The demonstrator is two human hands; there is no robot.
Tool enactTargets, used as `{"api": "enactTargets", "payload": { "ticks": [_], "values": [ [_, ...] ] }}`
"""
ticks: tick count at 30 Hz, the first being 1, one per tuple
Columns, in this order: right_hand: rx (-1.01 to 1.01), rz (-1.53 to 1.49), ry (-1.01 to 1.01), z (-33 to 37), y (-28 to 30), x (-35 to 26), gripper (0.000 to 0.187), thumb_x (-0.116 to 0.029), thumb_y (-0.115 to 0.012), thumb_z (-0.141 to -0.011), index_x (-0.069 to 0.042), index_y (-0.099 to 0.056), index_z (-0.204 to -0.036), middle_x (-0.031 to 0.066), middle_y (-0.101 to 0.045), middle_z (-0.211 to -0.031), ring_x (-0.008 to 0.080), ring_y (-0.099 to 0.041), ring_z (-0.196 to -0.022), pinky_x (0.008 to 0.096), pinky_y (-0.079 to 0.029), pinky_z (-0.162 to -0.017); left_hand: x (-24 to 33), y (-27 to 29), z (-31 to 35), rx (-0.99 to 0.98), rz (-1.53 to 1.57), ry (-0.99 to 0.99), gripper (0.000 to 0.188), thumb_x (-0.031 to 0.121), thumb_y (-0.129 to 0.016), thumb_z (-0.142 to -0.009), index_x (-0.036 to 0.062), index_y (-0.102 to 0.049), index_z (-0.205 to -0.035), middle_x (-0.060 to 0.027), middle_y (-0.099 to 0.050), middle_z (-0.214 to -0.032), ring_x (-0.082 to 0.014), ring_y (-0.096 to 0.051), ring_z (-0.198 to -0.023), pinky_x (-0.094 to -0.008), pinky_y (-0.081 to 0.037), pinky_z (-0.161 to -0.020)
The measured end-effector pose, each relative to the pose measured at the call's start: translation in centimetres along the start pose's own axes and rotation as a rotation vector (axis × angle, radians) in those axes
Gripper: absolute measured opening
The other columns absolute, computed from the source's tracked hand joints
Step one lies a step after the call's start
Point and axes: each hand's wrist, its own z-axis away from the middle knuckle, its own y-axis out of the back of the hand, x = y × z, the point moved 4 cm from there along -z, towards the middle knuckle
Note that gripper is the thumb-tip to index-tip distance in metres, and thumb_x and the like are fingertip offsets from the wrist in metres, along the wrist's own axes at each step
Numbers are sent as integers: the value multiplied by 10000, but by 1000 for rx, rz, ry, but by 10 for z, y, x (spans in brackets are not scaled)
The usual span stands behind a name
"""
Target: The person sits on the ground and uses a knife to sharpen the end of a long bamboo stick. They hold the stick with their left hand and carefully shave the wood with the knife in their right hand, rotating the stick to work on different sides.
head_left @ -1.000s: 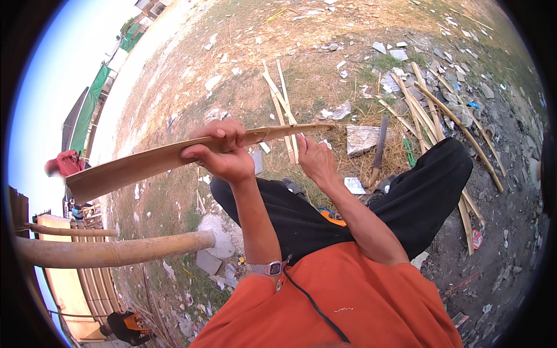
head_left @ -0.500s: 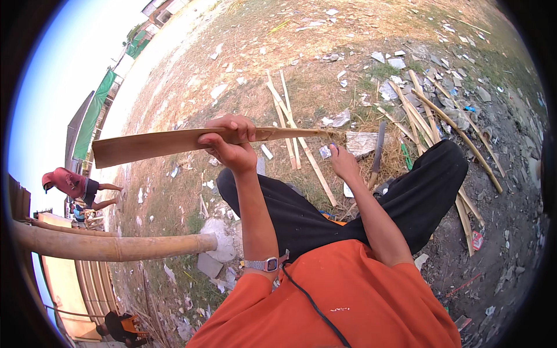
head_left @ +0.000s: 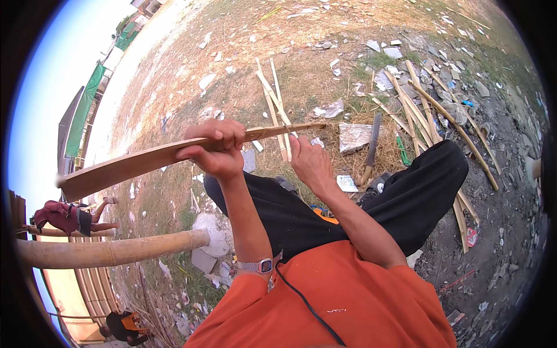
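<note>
My left hand (head_left: 216, 148) is closed around a long, flat bamboo strip (head_left: 122, 168), fingers over its upper edge and thumb below. The strip is wide at the left end and tapers to a narrow, rough tip at the right. My right hand (head_left: 312, 164) is closed on what looks like a small knife (head_left: 288, 130), its thin blade against the strip's narrow part; the handle is hidden in my fist. Beyond my right hand lies a large knife (head_left: 374, 142) with a wooden handle, beside a flat, pale slab (head_left: 354, 138).
Bamboo strips (head_left: 275, 104) lie ahead on dry grass, and more bamboo pieces (head_left: 415, 110) are piled at right among broken tile shards. A thick bamboo pole (head_left: 116, 250) stands in a concrete footing (head_left: 213, 235) at left. One person (head_left: 64, 219) bends over at far left; another (head_left: 125, 327) sits lower down.
My right hand has moved left along the strip, from its tip to farther in. The strip's wide end has dropped toward the lower left. The bending person at left has shifted posture.
</note>
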Motion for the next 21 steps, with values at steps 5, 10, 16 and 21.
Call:
{"api": "enactTargets", "payload": {
  "ticks": [5,10,16,21],
  "values": [
    [-86,43,-182,-11,3,47,524,-412,-305,-957,4,-620,-913,285,-613,-787,432,-606,-786,520,-467,-719,1,-3,0,-89,42,-26,621,664,-229,-868,89,-448,-781,-2,-285,-486,-145,-289,-376,-322,-328,-435],
    [29,-120,56,5,3,5,413,-378,-371,-952,-33,-567,-834,242,-590,-652,450,-584,-625,524,-454,-577,-4,1,-6,-100,64,-64,602,637,-217,-886,84,-442,-816,-8,-306,-480,-134,-302,-361,-301,-336,-401],
    [8,-42,0,-1,-7,2,424,-389,-365,-950,-33,-575,-856,267,-589,-669,457,-588,-657,537,-459,-603,-1,10,-5,-25,91,-15,635,670,-239,-864,93,-480,-756,9,-273,-483,-141,-257,-378,-330,-275,-430],
    [29,-19,-107,-1,-26,37,444,-400,-345,-949,-35,-592,-895,281,-597,-701,461,-596,-700,545,-465,-648,1,2,-3,-48,87,-29,623,659,-229,-871,88,-458,-777,3,-265,-482,-143,-262,-374,-339,-284,-422]
  ]
}}
